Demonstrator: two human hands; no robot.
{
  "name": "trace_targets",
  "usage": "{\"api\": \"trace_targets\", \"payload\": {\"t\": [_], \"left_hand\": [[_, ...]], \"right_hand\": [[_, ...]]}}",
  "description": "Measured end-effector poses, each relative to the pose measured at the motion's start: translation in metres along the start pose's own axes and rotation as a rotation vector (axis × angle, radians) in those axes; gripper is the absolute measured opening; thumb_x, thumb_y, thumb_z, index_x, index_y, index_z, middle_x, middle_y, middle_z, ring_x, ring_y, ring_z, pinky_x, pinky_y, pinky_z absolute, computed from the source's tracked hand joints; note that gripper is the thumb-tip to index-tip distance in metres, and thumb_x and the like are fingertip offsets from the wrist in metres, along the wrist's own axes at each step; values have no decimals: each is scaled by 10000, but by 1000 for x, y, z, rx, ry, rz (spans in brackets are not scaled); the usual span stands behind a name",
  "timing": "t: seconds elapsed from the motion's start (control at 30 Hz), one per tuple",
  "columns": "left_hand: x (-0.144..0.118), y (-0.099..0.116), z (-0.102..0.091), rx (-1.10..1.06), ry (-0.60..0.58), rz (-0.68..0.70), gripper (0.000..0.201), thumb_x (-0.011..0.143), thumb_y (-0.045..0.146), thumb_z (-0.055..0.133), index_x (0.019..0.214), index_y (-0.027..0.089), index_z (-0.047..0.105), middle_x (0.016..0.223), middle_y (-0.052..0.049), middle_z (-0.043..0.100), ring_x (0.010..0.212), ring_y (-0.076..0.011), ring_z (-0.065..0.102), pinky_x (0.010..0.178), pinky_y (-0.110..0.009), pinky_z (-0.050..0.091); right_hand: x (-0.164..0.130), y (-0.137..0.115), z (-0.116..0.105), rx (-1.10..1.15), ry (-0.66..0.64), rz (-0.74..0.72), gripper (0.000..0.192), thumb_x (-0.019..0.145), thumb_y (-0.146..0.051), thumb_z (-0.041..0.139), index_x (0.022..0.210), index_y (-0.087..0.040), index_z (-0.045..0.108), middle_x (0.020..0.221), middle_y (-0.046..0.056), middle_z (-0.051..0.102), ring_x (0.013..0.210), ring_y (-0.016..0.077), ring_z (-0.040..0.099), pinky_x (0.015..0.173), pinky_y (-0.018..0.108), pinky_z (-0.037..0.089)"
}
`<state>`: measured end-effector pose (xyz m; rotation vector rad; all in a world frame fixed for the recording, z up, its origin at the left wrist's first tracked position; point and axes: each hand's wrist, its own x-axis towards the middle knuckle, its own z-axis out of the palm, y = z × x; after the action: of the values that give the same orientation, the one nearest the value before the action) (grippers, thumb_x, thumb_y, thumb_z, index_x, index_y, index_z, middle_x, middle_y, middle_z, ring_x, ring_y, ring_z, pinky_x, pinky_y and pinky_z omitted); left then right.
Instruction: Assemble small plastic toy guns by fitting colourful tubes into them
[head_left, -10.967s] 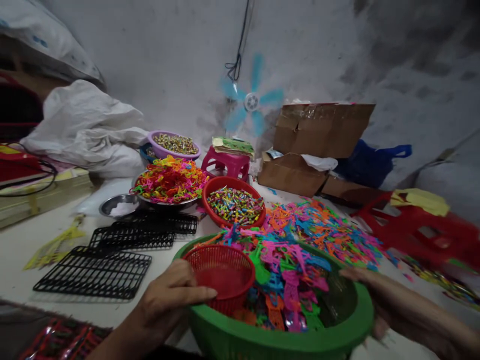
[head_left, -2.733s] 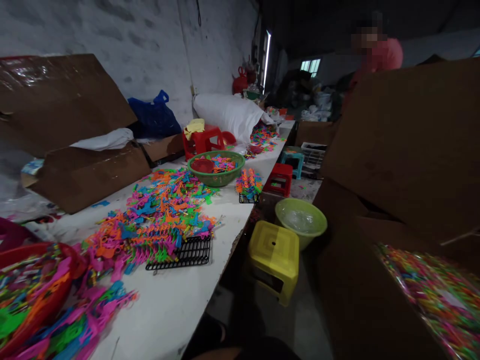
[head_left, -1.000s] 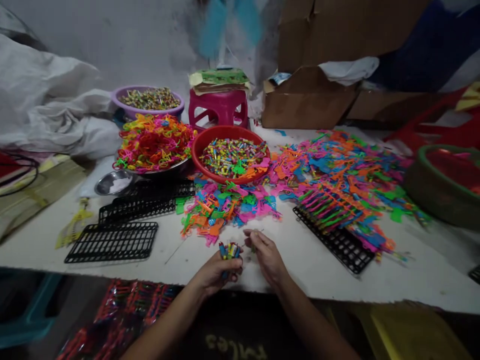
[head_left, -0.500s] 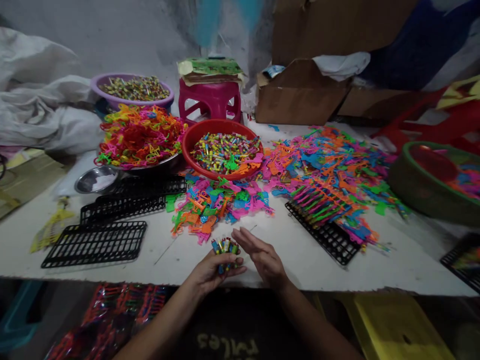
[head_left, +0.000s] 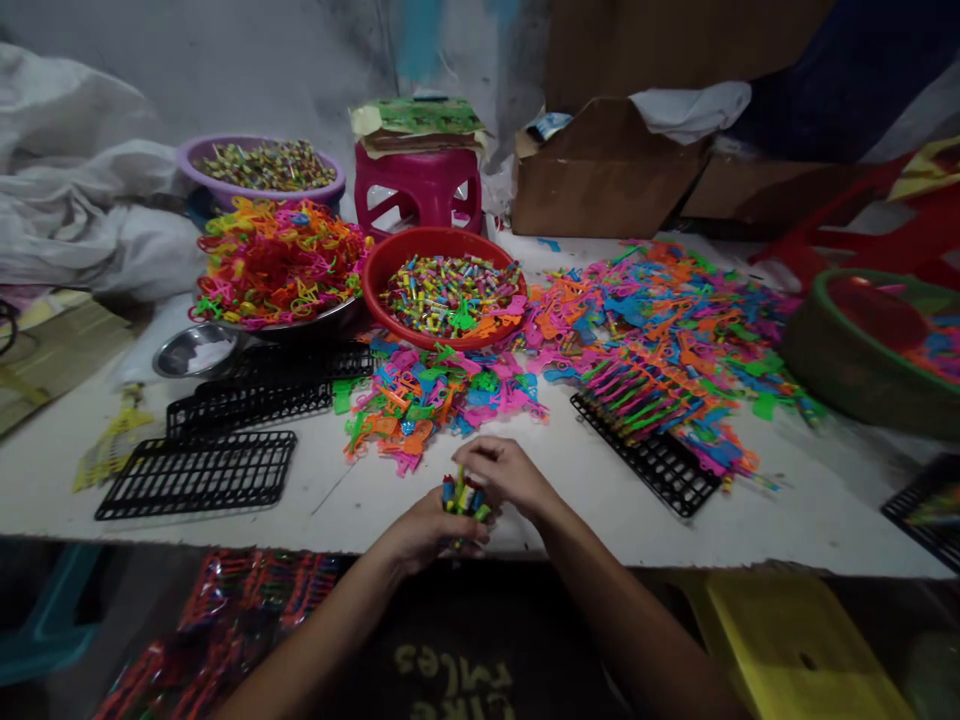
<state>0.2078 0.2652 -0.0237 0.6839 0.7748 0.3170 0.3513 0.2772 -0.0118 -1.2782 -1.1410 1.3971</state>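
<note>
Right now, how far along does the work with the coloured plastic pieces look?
Early. Done: one black rack right of centre carries a row of coloured pieces. In hand: the left hand grips a bundle of small tubes, and the right hand pinches one at its top. Left: three empty racks, a loose pile and a full red bowl.

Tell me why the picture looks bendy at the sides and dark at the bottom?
Head view: the wide lens curves the table edge and smears the green basket at the right; light falls on the tabletop, so below the edge is shadow; the left hand and its bundle of small coloured tubes stay fairly sharp.
</note>
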Motion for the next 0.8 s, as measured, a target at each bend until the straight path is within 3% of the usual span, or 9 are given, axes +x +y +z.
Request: {"api": "trace_targets", "payload": {"t": [0.13, 0.2, 0.27, 0.4, 0.47, 0.57, 0.6, 0.67, 0.8], "left_hand": [[0, 0, -5, -165, -25, -56, 444, 511, 40, 725, 918, 155, 591, 800, -29, 611, 714, -155, 592, 708, -342, 501], [1, 0, -8, -292, -23, -34, 424, 539, 66, 732, 928, 155, 589, 847, -35, 621, 788, -179, 601, 786, -378, 480], [4, -2, -11, -405, 4, -7, 356, 582, 151, 736, 910, 144, 598, 867, -44, 631, 810, -189, 603, 784, -361, 484], [11, -5, -13, -476, 108, -14, 265, 591, 215, 731, 811, 118, 619, 721, -15, 627, 627, -119, 579, 570, -204, 488], [13, -6, -13, -431, 133, -30, 235, 574, 165, 727, 772, 105, 617, 688, -15, 614, 597, -103, 563, 544, -183, 480], [14, -6, -11, -296, 144, -25, 240, 548, 128, 724, 755, 110, 604, 655, -14, 587, 577, -110, 553, 533, -217, 495], [13, -5, -9, -221, 134, -9, 245, 541, 124, 721, 752, 113, 599, 643, -12, 578, 574, -117, 549, 519, -227, 495], [13, -5, -5, -75, 121, 44, 280, 517, 113, 714, 770, 117, 595, 662, -18, 582, 596, -137, 553, 494, -234, 487], [13, -7, 1, 85, 182, 99, 397, 466, 100, 704, 843, 132, 584, 753, -33, 610, 662, -183, 579, 512, -268, 487]], "right_hand": [[-6, -5, -9, 53, 467, -282, 179, 793, -332, 519, 778, -176, 605, 748, 20, 618, 657, 136, 567, 642, 279, 476], [-18, -1, -13, -111, 571, -449, 134, 804, -279, 523, 863, -193, 607, 856, 46, 632, 754, 161, 588, 709, 319, 481], [-34, 10, -13, -357, 448, -614, 162, 789, -211, 539, 933, -213, 612, 946, 63, 634, 878, 184, 584, 790, 348, 466], [-54, 30, -6, -629, -50, -749, 219, 764, -191, 545, 963, -240, 622, 1022, 57, 628, 1002, 206, 551, 899, 403, 409], [-54, 32, -4, -574, -27, -705, 175, 782, -195, 514, 905, -231, 633, 962, 56, 643, 969, 208, 563, 907, 416, 395], [-42, 23, -5, -456, 243, -551, 165, 828, -206, 463, 839, -212, 628, 830, 57, 626, 836, 184, 576, 805, 368, 443], [-37, 18, -6, -465, 274, -510, 146, 826, -224, 483, 826, -209, 629, 833, 57, 609, 833, 181, 561, 792, 355, 442], [-25, 8, -5, -578, 172, -461, 82, 770, -271, 589, 789, -212, 644, 894, 56, 577, 898, 193, 518, 817, 352, 416], [-10, -3, 1, -851, -121, -383, 195, 655, -322, 721, 816, -222, 671, 982, 46, 531, 978, 219, 441, 841, 358, 380]]}}
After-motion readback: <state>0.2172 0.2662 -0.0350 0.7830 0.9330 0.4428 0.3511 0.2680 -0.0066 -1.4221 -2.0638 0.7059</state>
